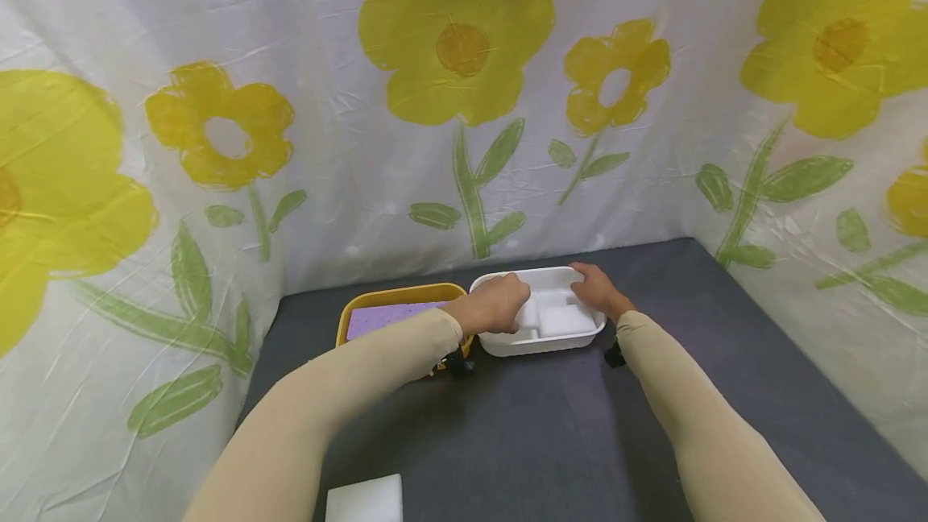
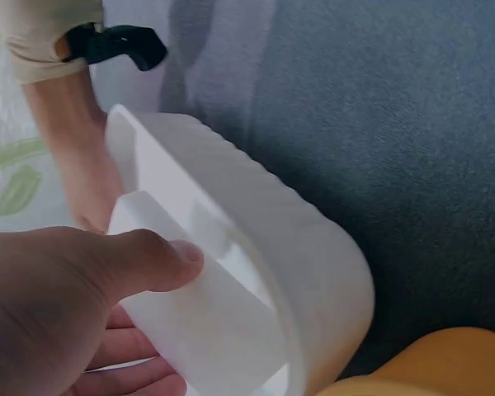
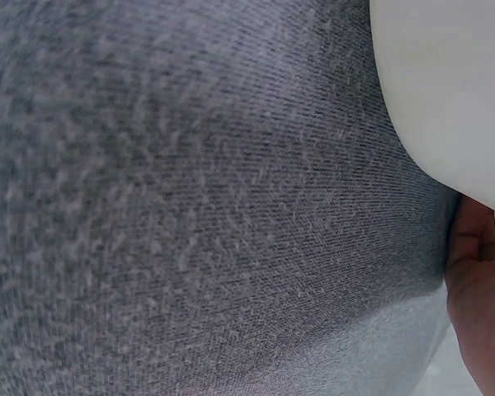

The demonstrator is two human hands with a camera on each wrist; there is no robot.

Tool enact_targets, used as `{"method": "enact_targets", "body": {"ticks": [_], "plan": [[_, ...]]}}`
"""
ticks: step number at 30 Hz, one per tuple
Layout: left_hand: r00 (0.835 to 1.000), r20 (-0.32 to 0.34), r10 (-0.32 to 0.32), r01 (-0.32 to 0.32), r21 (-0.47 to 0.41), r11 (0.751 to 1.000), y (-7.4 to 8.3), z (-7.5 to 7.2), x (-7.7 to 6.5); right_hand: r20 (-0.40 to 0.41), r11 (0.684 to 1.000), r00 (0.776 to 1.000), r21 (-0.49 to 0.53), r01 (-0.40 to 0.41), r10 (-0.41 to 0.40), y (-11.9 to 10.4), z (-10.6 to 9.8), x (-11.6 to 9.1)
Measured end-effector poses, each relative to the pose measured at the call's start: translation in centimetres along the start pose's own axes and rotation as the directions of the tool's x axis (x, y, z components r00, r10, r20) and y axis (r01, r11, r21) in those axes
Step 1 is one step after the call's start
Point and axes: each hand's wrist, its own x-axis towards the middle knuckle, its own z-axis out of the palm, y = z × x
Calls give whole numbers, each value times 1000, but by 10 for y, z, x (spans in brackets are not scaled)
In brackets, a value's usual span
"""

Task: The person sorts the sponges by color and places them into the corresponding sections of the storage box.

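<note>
A white plastic basin stands on the table toward the back, with white foam blocks inside. My left hand reaches in over the basin's left end. In the left wrist view, the left thumb lies across one face of a white foam block and the fingers are on its other side, pinching it within the basin's wall. My right hand grips the basin's right end at the rim. The right wrist view shows only part of the right hand, beside the basin's outer wall.
A yellow basin holding a purple sponge stands left of the white one, partly behind my left forearm. Another white foam block lies at the front edge of view. Flower-printed curtains enclose the dark grey table.
</note>
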Motion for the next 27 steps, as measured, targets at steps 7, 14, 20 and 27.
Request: {"method": "enact_targets", "body": {"ticks": [7,14,20,27], "plan": [[999,-21,-25,24,-11,1000,-13,43,29,-7,1000,1000,9,1,-1,-1,0,-2],[999,-3,-36,36,-47,998,-38,104,72,-6,1000,1000,-4,-2,2,1,0,1],[999,22,-36,37,-51,998,-39,115,78,-6,1000,1000,-1,-18,18,0,0,1],[997,40,-60,64,-96,993,-36,123,84,-10,1000,1000,-8,-5,5,-1,1,2]]}}
